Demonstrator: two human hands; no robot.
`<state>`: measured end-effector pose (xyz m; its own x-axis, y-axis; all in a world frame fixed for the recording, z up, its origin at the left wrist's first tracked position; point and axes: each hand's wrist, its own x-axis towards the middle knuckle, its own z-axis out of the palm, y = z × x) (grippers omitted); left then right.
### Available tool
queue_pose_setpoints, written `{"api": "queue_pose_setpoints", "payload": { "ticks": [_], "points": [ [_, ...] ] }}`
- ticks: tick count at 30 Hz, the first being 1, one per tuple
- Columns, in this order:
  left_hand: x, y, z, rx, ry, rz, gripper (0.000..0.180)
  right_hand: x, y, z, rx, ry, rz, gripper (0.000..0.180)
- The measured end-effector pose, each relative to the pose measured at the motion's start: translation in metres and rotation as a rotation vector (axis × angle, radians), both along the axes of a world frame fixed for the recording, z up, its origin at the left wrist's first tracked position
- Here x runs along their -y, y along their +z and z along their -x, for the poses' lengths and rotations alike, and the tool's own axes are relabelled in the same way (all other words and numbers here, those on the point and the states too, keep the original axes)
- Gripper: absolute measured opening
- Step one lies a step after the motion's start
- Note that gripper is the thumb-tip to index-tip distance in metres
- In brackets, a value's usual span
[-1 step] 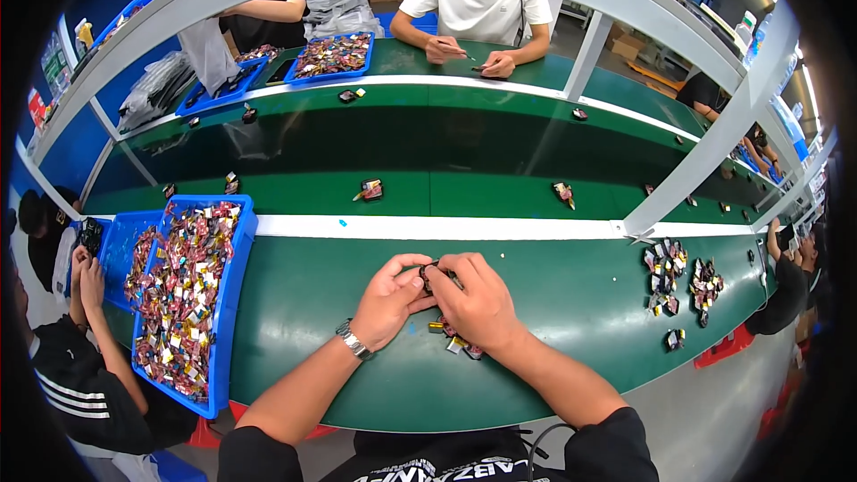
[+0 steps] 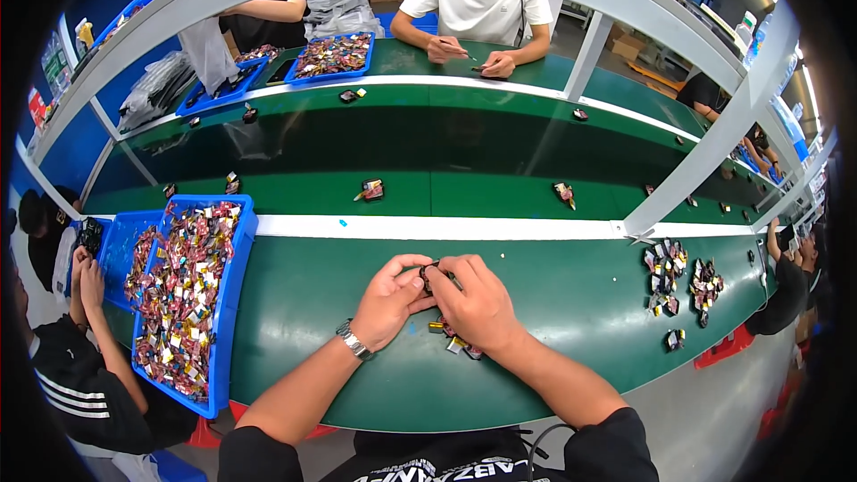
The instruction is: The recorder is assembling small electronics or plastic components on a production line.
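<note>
My left hand (image 2: 390,305) and my right hand (image 2: 475,302) meet over the green work surface, fingers closed around a small black plastic housing (image 2: 432,278). The fingers cover most of it, so its inner side is hidden. Under my right palm lies a small electronic module (image 2: 458,345) with red, white and yellow parts, partly covered by the hand. Left of my hands stands a blue tray (image 2: 223,339) heaped with similar modules (image 2: 183,295). To the right, black housings with modules lie in two clusters (image 2: 665,272) (image 2: 705,288), and one unit (image 2: 674,339) sits apart.
A white rail (image 2: 446,228) separates my bench from a green conveyor belt (image 2: 482,192) carrying scattered units. Grey frame posts (image 2: 705,134) rise at the right. Across the belt a person (image 2: 478,18) in white works by another blue tray (image 2: 370,58). Another person (image 2: 85,348) sits at left.
</note>
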<state>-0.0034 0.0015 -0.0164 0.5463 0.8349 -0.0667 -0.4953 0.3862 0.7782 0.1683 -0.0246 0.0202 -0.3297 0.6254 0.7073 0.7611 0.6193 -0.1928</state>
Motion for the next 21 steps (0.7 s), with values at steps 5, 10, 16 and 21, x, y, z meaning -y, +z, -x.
{"api": "queue_pose_setpoints", "payload": {
  "ticks": [5, 10, 16, 21],
  "points": [
    [0.000, -0.002, 0.001, -0.009, -0.014, 0.002, 0.029, 0.002, -0.002, -0.002, 0.042, -0.007, -0.005, 0.024],
    [0.001, -0.001, 0.000, 0.002, -0.011, 0.007, 0.029, 0.000, -0.008, -0.005, 0.044, 0.024, -0.055, 0.026],
    [0.002, 0.001, 0.000, -0.004, 0.002, 0.004, 0.028, -0.003, -0.008, -0.009, 0.097, 0.062, -0.098, 0.030],
    [0.001, -0.002, 0.002, -0.008, 0.004, 0.003, 0.029, -0.003, -0.009, -0.005, 0.038, 0.054, -0.081, 0.029]
  ]
}}
